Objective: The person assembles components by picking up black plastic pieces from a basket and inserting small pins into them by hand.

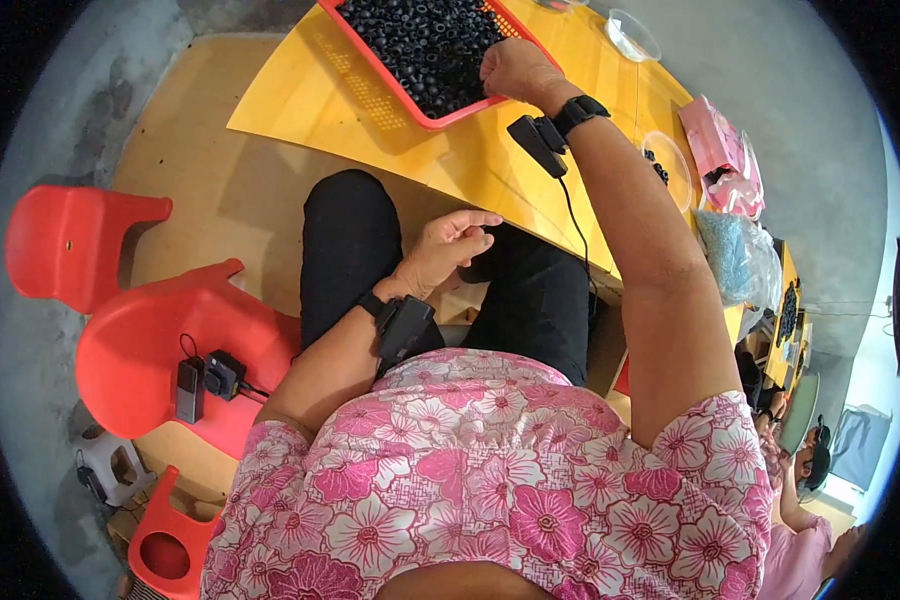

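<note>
A red plastic basket full of small black rings lies on the yellow table at the top of the view. My right hand is at the basket's right side, over the rings, with its fingers curled inward. What its fingertips hold, if anything, is hidden. Above my lap, just short of the table edge, hovers my left hand. Its forefinger and thumb point to the right with a gap between their tips, and no object shows there. Both wrists wear black straps with small devices.
The yellow table also carries a clear tub with some black pieces, a pink bag and a bag of bluish pellets. A cable hangs from my right wrist. Red chairs stand at left; another person sits at lower right.
</note>
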The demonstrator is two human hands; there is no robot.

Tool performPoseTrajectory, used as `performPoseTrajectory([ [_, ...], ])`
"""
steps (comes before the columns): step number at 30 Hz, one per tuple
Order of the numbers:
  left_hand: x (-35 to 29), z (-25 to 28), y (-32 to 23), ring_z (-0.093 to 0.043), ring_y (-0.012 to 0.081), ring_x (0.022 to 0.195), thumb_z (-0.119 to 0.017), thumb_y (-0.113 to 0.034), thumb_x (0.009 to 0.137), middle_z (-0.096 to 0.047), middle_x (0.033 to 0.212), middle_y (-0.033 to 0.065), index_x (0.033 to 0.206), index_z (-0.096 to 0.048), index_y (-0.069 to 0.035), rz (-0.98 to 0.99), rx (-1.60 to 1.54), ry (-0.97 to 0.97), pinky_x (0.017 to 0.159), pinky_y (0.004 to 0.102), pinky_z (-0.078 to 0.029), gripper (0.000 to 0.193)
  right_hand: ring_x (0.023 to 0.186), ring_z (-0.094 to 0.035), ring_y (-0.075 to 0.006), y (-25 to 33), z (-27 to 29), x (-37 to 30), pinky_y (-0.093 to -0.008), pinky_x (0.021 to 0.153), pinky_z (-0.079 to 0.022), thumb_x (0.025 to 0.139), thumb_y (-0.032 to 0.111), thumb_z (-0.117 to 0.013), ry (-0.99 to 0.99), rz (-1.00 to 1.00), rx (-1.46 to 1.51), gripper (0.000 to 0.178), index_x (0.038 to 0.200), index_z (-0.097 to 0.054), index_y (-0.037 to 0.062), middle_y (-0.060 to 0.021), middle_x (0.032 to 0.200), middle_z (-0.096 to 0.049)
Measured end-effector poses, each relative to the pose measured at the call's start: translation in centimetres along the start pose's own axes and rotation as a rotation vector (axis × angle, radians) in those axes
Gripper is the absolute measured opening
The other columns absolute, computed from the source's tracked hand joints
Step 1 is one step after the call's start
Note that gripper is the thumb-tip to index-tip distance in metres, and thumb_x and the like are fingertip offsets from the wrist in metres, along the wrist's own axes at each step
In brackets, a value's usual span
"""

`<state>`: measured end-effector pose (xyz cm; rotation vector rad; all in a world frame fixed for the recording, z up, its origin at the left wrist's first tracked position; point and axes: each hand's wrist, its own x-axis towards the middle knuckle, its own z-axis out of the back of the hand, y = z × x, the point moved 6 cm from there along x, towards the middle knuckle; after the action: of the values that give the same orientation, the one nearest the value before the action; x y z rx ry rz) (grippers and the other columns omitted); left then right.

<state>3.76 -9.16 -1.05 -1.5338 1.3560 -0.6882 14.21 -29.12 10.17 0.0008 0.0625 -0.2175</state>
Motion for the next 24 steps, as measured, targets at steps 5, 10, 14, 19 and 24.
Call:
performPoseTrajectory([
  [5,-0.1,0.1,0.0,-0.044,0.0032,0.065,-0.057,-0.019,0.089,-0.051,0.078,-0.0055,0.115,-0.057,-0.004,-0.030,-0.087,-0.041,0.061,0.0163,-0.039,0.030,0.067,-0.063,-0.0216,-1.5,1.1,-1.9,-0.0318,0.066,-0.051,0.067,0.015,-0.069,-0.214,-0.117,0.463,0.016,0.078,-0.067,0.0021,-0.0106,0.073,-0.066],
  [10,-0.8,1.7,0.1,-0.050,0.0046,0.068,-0.058,-0.017,0.088,-0.055,0.080,-0.0027,0.107,-0.059,-0.004,-0.075,-0.229,-0.085,0.063,0.0182,-0.043,0.023,0.071,-0.055,-0.0053,1.3,3.0,-8.1,-0.0196,0.066,-0.045,0.071,0.006,-0.073,-0.357,-0.001,1.211,0.015,0.083,-0.064,0.0030,0.0009,0.077,-0.063],
  [14,-0.9,1.6,-1.1,-0.052,0.0084,0.068,-0.057,-0.016,0.089,-0.055,0.080,0.0000,0.101,-0.059,-0.004,-0.154,-0.463,-0.110,0.066,0.0229,-0.047,0.017,0.075,-0.057,-0.0057,4.6,0.2,-13.6,-0.0203,0.071,-0.047,0.074,-0.002,-0.069,-0.219,-0.047,1.516,0.017,0.089,-0.063,0.0016,0.0011,0.084,-0.063],
  [19,-0.4,0.9,-1.5,-0.053,0.0068,0.074,-0.059,-0.015,0.089,-0.057,0.086,0.0009,0.102,-0.057,-0.005,-0.220,-0.492,-0.031,0.068,0.0208,-0.046,0.018,0.076,-0.058,-0.0053,6.7,-3.9,-16.4,-0.0193,0.070,-0.048,0.075,-0.005,-0.067,-0.147,-0.126,1.624,0.016,0.089,-0.061,0.0015,0.0007,0.085,-0.062],
  [24,-0.6,0.9,-0.8,-0.052,0.0074,0.074,-0.058,-0.019,0.090,-0.057,0.085,-0.0005,0.102,-0.057,-0.005,-0.179,-0.460,-0.063,0.070,0.0227,-0.045,0.018,0.069,-0.053,-0.0034,7.3,-4.6,-17.4,-0.0179,0.063,-0.045,0.074,-0.003,-0.068,-0.230,-0.151,1.530,0.015,0.088,-0.061,0.0013,0.0020,0.079,-0.060],
])
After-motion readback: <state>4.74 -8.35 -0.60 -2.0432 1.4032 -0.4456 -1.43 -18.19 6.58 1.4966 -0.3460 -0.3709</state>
